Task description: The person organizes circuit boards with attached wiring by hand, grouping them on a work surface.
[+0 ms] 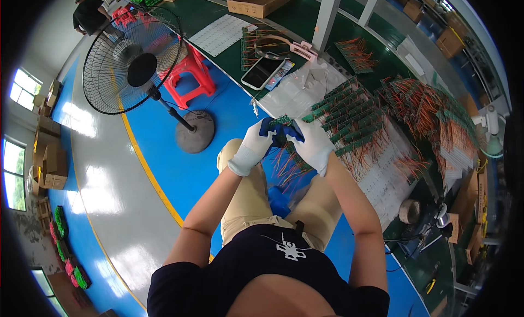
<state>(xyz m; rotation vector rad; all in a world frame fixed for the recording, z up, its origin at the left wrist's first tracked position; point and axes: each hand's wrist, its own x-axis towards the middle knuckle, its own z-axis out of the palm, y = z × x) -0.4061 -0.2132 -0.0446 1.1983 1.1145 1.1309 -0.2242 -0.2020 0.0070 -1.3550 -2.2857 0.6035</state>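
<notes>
Between my two gloved hands, above my lap at the bench edge, is a green circuit board (282, 120) with thin orange-red wires hanging below it. My left hand (251, 146), in a white glove with dark blue fingertips, pinches its left side. On the other side my right hand (313, 144), gloved alike, grips it with bent fingers. The fingers hide much of the board. Just right of my right hand, rows of narrow green circuit boards (349, 112) with orange wires lie on a pale perforated sheet (382, 199).
Piled wired boards (415, 104) cover the bench's right side. A phone (263, 71) lies near the bench edge by a ring-shaped magnifier (273, 46). A standing fan (142, 69) and red stool (191, 76) are at left. Pliers (431, 286) lie lower right. Another person (90, 14) stands far left.
</notes>
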